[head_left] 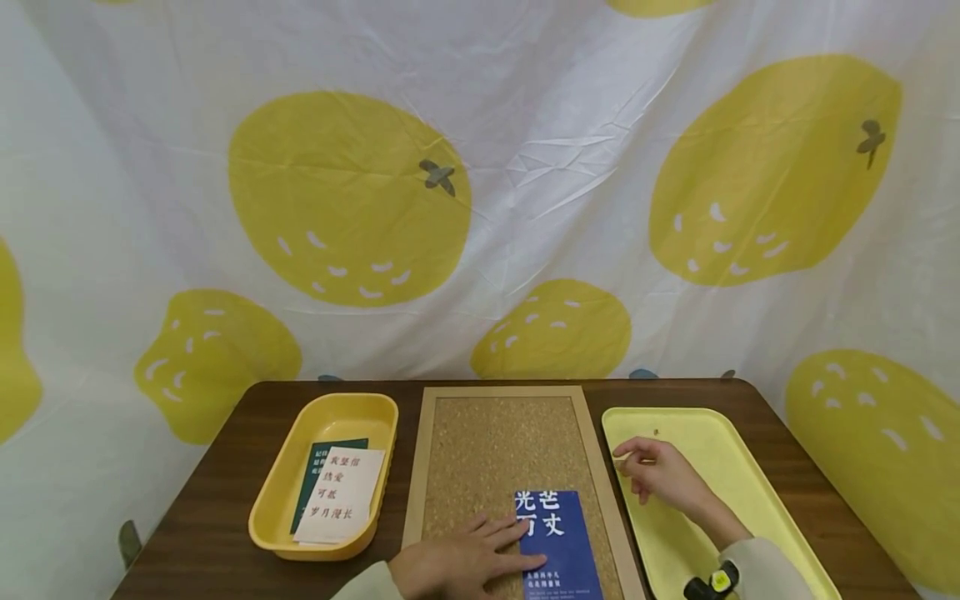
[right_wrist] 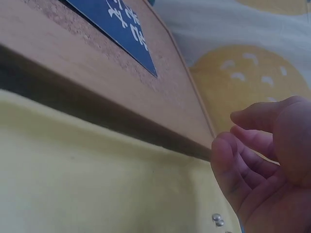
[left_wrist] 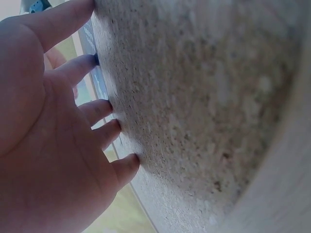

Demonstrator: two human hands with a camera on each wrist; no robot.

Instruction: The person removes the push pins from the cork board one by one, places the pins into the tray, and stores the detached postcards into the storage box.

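Note:
A blue card with white characters (head_left: 558,537) lies on the cork board (head_left: 480,450), toward its near right. My left hand (head_left: 468,554) has its fingers spread, some fingertips on the card's left side and the rest on the cork, as the left wrist view (left_wrist: 58,131) also shows. Over the left edge of the pale yellow tray (head_left: 720,483), my right hand (head_left: 660,475) hovers with fingers loosely bent. A gap shows between its thumb and fingers in the right wrist view, with nothing visible between them. Small shiny metal pieces (right_wrist: 217,218) lie in the tray.
To the left stands an orange-yellow basin (head_left: 262,521) holding a white card (head_left: 341,496) over a dark green card (head_left: 311,475). The board has a raised wooden frame (head_left: 418,467). A lemon-print curtain (head_left: 525,233) hangs behind the brown table (head_left: 202,517).

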